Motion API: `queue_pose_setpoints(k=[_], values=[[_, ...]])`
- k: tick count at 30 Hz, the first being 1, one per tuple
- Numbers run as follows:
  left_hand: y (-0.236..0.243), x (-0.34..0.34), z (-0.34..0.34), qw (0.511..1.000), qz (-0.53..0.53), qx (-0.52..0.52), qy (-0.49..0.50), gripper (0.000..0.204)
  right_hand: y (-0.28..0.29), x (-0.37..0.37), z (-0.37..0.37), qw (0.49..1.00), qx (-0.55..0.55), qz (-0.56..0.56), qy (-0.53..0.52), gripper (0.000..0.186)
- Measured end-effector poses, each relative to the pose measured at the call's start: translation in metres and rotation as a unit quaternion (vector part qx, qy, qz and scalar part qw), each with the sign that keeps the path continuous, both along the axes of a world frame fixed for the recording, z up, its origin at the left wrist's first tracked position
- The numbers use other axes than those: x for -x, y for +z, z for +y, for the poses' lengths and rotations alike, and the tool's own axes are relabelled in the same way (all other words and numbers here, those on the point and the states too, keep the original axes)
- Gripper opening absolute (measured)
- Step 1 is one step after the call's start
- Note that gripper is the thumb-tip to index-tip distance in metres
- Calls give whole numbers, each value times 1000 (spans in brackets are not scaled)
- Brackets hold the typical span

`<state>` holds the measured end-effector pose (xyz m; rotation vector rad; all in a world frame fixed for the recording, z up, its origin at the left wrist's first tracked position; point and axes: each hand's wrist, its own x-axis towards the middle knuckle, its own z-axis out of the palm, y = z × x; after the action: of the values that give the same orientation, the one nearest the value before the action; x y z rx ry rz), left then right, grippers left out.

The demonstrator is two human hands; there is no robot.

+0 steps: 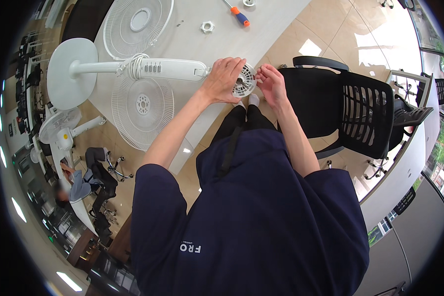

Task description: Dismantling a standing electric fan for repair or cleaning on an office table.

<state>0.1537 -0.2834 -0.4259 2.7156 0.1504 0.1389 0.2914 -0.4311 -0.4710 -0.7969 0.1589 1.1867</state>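
Observation:
A white pedestal fan lies on its side across the table, its round base point(66, 81) to the left and its button panel point(170, 69) facing up. Its cord point(133, 67) is bundled around the pole. My left hand point(221, 81) wraps around the fan's motor housing point(245, 88) at the right end, where the round slotted face shows. Just right of that face, my right hand point(273, 85) has its fingertips pinched together; anything between them is too small to make out. Two white wire fan grilles point(116, 37) point(126, 111) lie beyond and nearer than the pole.
A screwdriver point(240, 18) with an orange and blue handle, a white plastic nut point(207, 26) and a white round part point(249, 2) lie on the far table point(274, 15). A black office chair point(311, 101) stands close at right. Another fan point(59, 126) and a seated person point(81, 185) are at left.

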Motion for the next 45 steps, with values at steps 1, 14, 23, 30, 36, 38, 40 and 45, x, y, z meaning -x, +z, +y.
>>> queue_pose_setpoints(k=[1,14,23,30,36,38,40,45], values=[[2,0,2,1000,10,-3,2,103,2,1,-2,1000,2,0,-2,10],[11,25,38,995,73,38,52,99,-9,16,9,990,-1,-143,6,10],[13,31,42,992,44,107,48,80,-9,27,4,989,-22,-142,-37,11],[12,29,42,990,65,110,65,79,-7,27,1,990,-18,-120,-70,10],[15,30,44,987,85,130,53,78,-8,32,1,990,-13,-121,-68,10],[13,32,42,990,77,107,51,79,-9,32,0,990,-9,-119,-71,10],[10,33,40,991,64,105,51,80,-10,33,-1,990,-4,-117,-75,10],[8,36,42,991,49,112,50,81,-10,34,0,991,-7,-121,-62,10]])
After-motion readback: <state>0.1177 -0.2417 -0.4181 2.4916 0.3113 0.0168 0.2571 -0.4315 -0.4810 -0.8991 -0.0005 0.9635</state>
